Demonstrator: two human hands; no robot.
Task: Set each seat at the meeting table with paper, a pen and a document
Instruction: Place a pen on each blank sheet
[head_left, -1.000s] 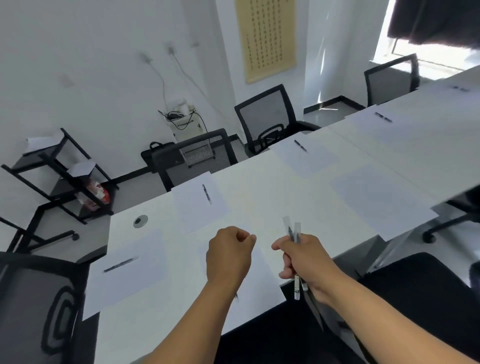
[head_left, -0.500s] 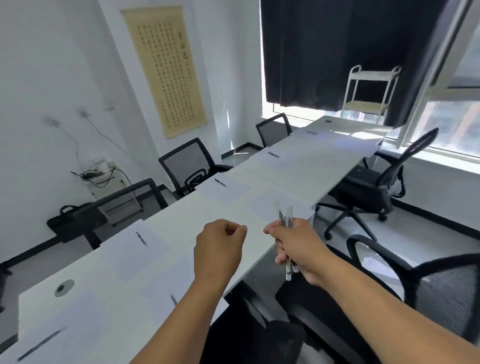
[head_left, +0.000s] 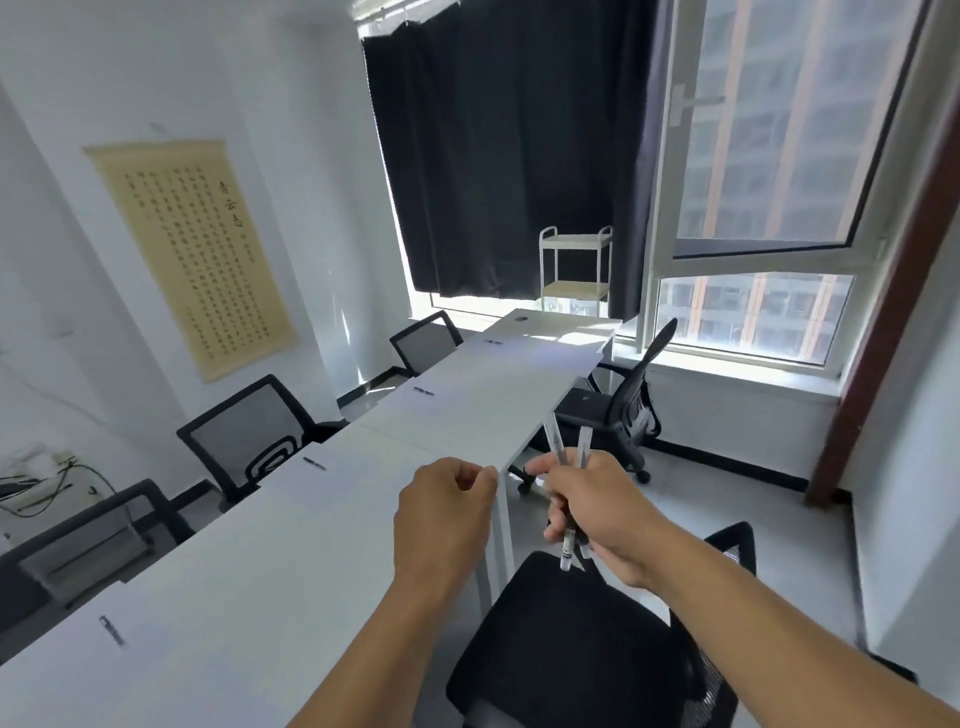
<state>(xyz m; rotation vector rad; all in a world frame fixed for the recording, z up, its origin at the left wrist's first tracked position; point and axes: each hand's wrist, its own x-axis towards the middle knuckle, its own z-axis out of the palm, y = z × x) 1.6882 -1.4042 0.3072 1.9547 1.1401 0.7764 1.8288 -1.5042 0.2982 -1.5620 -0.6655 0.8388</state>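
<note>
— While the count runs, what is stocked on the table (head_left: 467, 415)?

— Item: pens, four visible, along the left edge. One at lower left (head_left: 111, 630), one at centre left (head_left: 314, 464), one higher (head_left: 423, 391), one near the far end (head_left: 493, 342). Each seems to lie on a pale sheet, though the sheets barely show against the white top. Documents: cannot tell them from plain paper.

— And the right edge?

— No pens seen there in this frame. Chairs stand by it: one at lower right (head_left: 597, 649), one at centre right (head_left: 634, 405). Judged: that side is still to be given pens, so roughly half of the pen-laying remains.

— Stock in hand?

— Right hand (head_left: 597, 499), frame centre: fingers curled round two pens (head_left: 569, 452), caps pointing up, barrels poking out below the fist. Left hand (head_left: 447, 514), just beside it over the table edge: fingers curled into a fist, thumb against forefinger, nothing visible in it.

— Supply enough?

— Two pens for at least two seats seen; whether more seats wait outside the frame cannot be told.
</note>
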